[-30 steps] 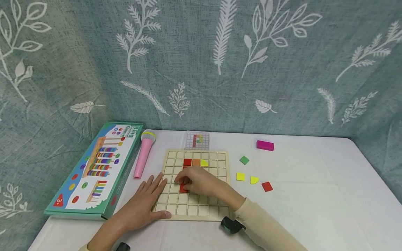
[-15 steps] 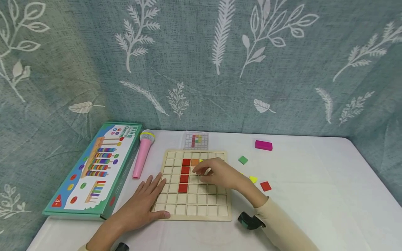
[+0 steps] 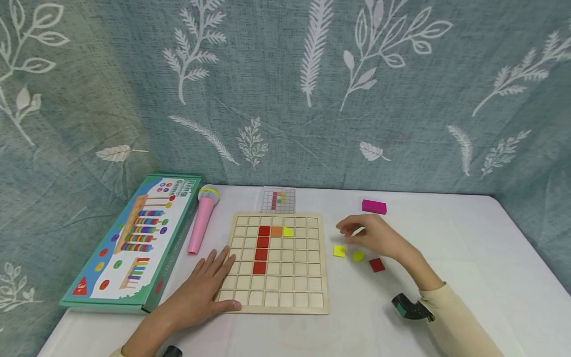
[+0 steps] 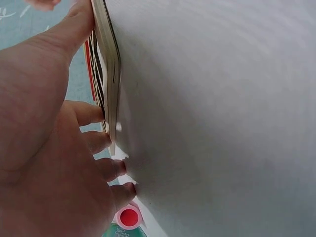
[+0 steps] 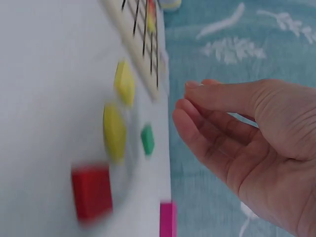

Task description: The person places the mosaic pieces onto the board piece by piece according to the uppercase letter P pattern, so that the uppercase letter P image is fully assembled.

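My left hand (image 3: 196, 292) rests with fingers spread on the left edge of a wooden grid board (image 3: 308, 285). Several red square tiles (image 3: 260, 254) form a column in the grid. Beside the top one lie an orange tile (image 3: 276, 231) and a yellow tile (image 3: 288, 231). Over the table right of the board hovers my right hand (image 3: 376, 235), fingers loosely bent and holding nothing. Below it a green tile (image 5: 148, 139) shows in the right wrist view, apart from the fingers. Nearby lie a yellow square tile (image 3: 339, 251), a yellow quarter-round tile (image 3: 359, 256) and a red tile (image 3: 376, 265).
A pattern card (image 3: 278, 200) lies behind the board. To the left are a pink toy microphone (image 3: 204, 220) and a green game box (image 3: 134, 243). A magenta block (image 3: 374, 207) sits at the back right. A patterned curtain (image 3: 285, 99) hangs behind the table.
My right hand has left the red column on the board and moved right, over the loose tiles. The whole column now shows. My left hand has stayed in place.
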The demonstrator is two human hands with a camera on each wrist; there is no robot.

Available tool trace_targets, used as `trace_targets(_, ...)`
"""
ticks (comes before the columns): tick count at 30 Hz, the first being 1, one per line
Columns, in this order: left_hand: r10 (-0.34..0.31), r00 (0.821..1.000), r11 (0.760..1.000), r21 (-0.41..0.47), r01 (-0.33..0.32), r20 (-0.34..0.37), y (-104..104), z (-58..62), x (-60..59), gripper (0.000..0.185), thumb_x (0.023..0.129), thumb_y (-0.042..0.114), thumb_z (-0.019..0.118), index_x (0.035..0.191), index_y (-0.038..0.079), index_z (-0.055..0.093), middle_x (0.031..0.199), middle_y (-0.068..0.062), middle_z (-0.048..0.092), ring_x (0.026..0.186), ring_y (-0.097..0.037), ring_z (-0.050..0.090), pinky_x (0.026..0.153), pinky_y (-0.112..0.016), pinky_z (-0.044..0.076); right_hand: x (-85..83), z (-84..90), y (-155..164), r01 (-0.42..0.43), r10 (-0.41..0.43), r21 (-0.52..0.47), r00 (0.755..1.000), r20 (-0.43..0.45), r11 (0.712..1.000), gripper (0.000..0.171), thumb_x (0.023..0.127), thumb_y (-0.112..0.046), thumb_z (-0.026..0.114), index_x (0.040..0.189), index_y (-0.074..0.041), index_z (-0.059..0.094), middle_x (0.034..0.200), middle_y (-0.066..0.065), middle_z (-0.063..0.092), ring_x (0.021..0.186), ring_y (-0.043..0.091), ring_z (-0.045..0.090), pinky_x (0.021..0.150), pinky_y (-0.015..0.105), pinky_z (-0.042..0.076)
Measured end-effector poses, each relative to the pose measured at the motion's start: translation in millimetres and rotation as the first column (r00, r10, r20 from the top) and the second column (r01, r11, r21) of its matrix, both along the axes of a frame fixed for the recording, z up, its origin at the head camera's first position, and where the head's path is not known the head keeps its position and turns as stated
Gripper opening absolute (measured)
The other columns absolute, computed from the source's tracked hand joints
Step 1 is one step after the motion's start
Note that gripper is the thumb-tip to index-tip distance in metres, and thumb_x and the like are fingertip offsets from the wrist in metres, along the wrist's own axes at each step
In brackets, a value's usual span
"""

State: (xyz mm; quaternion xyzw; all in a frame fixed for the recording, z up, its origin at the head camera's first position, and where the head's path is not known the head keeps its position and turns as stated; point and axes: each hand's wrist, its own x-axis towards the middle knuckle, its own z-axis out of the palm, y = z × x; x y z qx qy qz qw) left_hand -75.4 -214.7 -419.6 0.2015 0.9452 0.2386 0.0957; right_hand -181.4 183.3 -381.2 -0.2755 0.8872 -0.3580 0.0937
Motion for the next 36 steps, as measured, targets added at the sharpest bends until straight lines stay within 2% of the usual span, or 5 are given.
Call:
trace_targets(7,0.004,1.0,1.0,0.005,-0.004,0.01,0,3.1,1.1,0.102,0.081,0.062,0.067,0.152,0.0,0.029,0.161,-0.02,0.017,0.145,-0.048,0.011,0.114,-0.063,0.012,8.9,-7.4,34,0.036,-0.037,0.069,0.999,0.003,0.997,0.027,0.084,0.007,0.07,0.112,0.004,0.069,0.099,0.008,0.07,0.089,0.02,0.064,0.08,0.035,0.058)
trace_targets(13,0.007,1.0,1.0,0.006,-0.007,0.024,0,3.8,1.9,0.102,0.081,0.062,0.066,0.152,0.0,0.029,0.161,-0.02,0.016,0.146,-0.048,0.01,0.115,-0.062,0.012,24.1,-18.0,44,0.072,-0.075,0.105,0.997,0.022,0.992,0.029,0.084,0.001,0.073,0.112,0.002,0.069,0.099,0.004,0.07,0.089,0.018,0.064,0.078,0.031,0.058)
trace_targets(20,0.005,1.0,1.0,0.008,-0.005,0.006,0,3.3,2.3,0.101,0.081,0.061,0.067,0.152,-0.001,0.029,0.161,-0.02,0.017,0.145,-0.048,0.011,0.115,-0.062,0.012,35.1,-20.0,57,0.057,-0.059,0.102,0.998,0.019,0.993,0.035,0.08,-0.001,0.078,0.114,0.001,0.069,0.099,0.001,0.07,0.09,0.015,0.064,0.078,0.029,0.058)
trace_targets(30,0.004,1.0,1.0,0.009,-0.004,0.018,0,2.4,1.4,0.102,0.081,0.062,0.067,0.153,0.0,0.028,0.161,-0.02,0.016,0.146,-0.047,0.01,0.114,-0.063,0.012,40.7,-19.9,62,0.049,-0.056,0.117,0.997,0.056,0.992,0.042,0.077,-0.002,0.081,0.116,0.0,0.068,0.1,0.0,0.069,0.09,0.016,0.062,0.079,0.028,0.057)
trace_targets(36,0.001,1.0,1.0,0.017,-0.001,0.013,0,2.9,0.8,0.102,0.081,0.062,0.067,0.153,0.0,0.029,0.161,-0.02,0.016,0.145,-0.048,0.01,0.114,-0.063,0.012,42.2,-17.8,61,0.061,-0.063,0.127,0.998,0.014,0.99,0.042,0.075,-0.001,0.082,0.115,-0.001,0.068,0.09,-0.006,0.065,0.082,0.01,0.059,0.075,0.027,0.057)
